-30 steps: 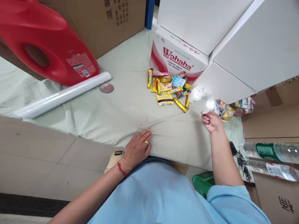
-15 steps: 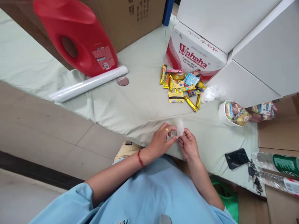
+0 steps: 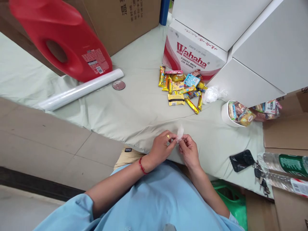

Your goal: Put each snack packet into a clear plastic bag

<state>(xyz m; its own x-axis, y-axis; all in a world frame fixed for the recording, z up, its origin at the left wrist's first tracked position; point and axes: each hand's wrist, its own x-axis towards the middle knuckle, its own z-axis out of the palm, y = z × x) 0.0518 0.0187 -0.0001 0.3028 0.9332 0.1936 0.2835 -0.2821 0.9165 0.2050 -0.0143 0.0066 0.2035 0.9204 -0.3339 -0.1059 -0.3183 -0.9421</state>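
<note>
A small translucent white plastic bag (image 3: pixel 180 131), crumpled and thin, stands up between my two hands near the front edge of the cloth-covered surface. My left hand (image 3: pixel 161 146), with a gold ring and a red bracelet, pinches its lower left side between thumb and fingers. On the right side of the same bag, my right hand (image 3: pixel 189 152) is closed with thumb and forefinger. Beyond the hands lies a loose pile of wrapped snacks (image 3: pixel 184 86). Crumpled clear plastic bags (image 3: pixel 213 94) rest against the pile's right end.
A white tub (image 3: pixel 226 115) full of snacks stands to the right, with a black phone (image 3: pixel 241 160), keys (image 3: pixel 261 176) and plastic bottles (image 3: pixel 284 163) nearer. Leftward are a plastic-film roll (image 3: pixel 83 89), a round disc (image 3: pixel 118 85) and a red jug (image 3: pixel 79 48). A Wahaha carton (image 3: pixel 192 53) stands behind.
My left fingers, apart from the plastic bag before, have closed on its lower edge beside my right fingers. The whole view has shifted slightly.
</note>
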